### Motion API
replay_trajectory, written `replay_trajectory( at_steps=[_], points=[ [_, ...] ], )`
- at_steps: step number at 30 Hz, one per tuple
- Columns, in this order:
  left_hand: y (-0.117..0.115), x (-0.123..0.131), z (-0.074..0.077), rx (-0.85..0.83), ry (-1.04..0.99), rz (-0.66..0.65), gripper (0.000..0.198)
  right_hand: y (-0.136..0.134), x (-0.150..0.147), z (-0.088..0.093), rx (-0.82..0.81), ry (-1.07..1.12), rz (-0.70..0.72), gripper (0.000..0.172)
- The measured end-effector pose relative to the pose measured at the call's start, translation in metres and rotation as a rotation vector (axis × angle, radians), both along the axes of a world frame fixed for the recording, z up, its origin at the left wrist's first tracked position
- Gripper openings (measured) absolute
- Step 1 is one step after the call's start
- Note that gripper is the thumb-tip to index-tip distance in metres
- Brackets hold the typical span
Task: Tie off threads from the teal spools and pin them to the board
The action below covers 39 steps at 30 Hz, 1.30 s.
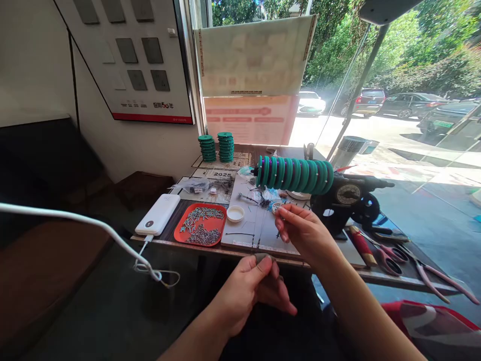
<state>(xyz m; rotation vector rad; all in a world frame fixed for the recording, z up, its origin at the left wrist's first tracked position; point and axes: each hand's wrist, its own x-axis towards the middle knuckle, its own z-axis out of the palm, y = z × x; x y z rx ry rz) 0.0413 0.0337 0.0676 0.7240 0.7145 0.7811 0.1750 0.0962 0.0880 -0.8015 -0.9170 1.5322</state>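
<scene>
The left hand (252, 287) hovers below the table's front edge (210, 246), thumb and forefinger pinched on a small grey piece (263, 258). The right hand (302, 231) is raised just above it, over the grey work mat (248, 220), fingertips drawn close together; whether they grip anything is too small to tell. Behind the right hand, a row of green spools (295, 174) sits on the spindle of a black winder (349, 200). A red tray of screws (203, 225), a white power bank (158, 214) and 2 stacks of green spools (217, 147) lie to the left; pink-handled scissors (391, 256) lie to the right.
</scene>
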Motion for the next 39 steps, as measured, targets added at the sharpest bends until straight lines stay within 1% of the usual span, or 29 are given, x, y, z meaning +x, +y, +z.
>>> replay_trajectory(
  at_steps=[6, 9, 12, 18, 21, 23, 24, 25, 26, 27, 28, 30, 32, 35, 39],
  points=[
    [-0.029, -0.024, -0.027, -0.138, -0.027, -0.092, 0.028, 0.0, 0.003, -0.006, 0.007, -0.034, -0.027, 0.021],
    [-0.043, -0.033, -0.037, -0.185, -0.036, -0.088, 0.027, 0.0, 0.007, -0.008, -0.005, -0.051, -0.037, 0.018],
    [-0.049, -0.037, -0.041, -0.192, -0.045, -0.079, 0.027, 0.0, 0.009, -0.01, 0.003, -0.062, -0.053, 0.016],
    [-0.052, -0.04, -0.044, -0.204, -0.07, -0.093, 0.028, 0.002, 0.007, -0.012, -0.002, -0.077, -0.045, 0.015],
    [-0.052, -0.042, -0.041, -0.195, -0.035, -0.096, 0.03, 0.003, 0.008, -0.011, 0.008, -0.089, -0.035, 0.016],
    [-0.046, -0.041, -0.035, -0.088, 0.06, -0.093, 0.023, 0.003, 0.009, -0.009, 0.025, -0.13, -0.041, 0.016],
    [-0.04, -0.038, -0.03, -0.009, 0.11, -0.084, 0.015, 0.004, 0.009, -0.008, 0.034, -0.157, -0.047, 0.016],
    [-0.032, -0.034, -0.026, 0.079, 0.142, -0.069, 0.014, 0.004, 0.01, -0.006, 0.044, -0.183, -0.056, 0.016],
    [-0.022, -0.028, -0.02, 0.152, 0.144, -0.041, 0.025, 0.004, 0.01, -0.004, 0.052, -0.205, -0.066, 0.016],
    [-0.011, -0.02, -0.014, 0.181, 0.084, -0.024, 0.036, 0.005, 0.011, -0.002, 0.056, -0.221, -0.076, 0.016],
    [0.001, -0.011, -0.009, 0.198, 0.006, -0.001, 0.04, 0.005, 0.011, -0.001, 0.054, -0.232, -0.085, 0.016],
    [0.023, 0.009, 0.003, 0.216, -0.056, 0.058, 0.036, 0.006, 0.012, 0.001, 0.031, -0.242, -0.096, 0.016],
    [0.04, 0.025, 0.011, 0.274, -0.015, 0.142, 0.029, 0.007, 0.012, 0.001, 0.016, -0.22, -0.096, 0.016],
    [0.052, 0.039, 0.016, 0.325, 0.064, 0.287, 0.024, 0.007, 0.01, -0.002, 0.045, -0.154, -0.072, 0.015],
    [0.053, 0.04, 0.011, 0.364, 0.054, 0.375, 0.023, 0.006, 0.005, -0.004, -0.004, -0.031, -0.024, 0.016]
  ],
)
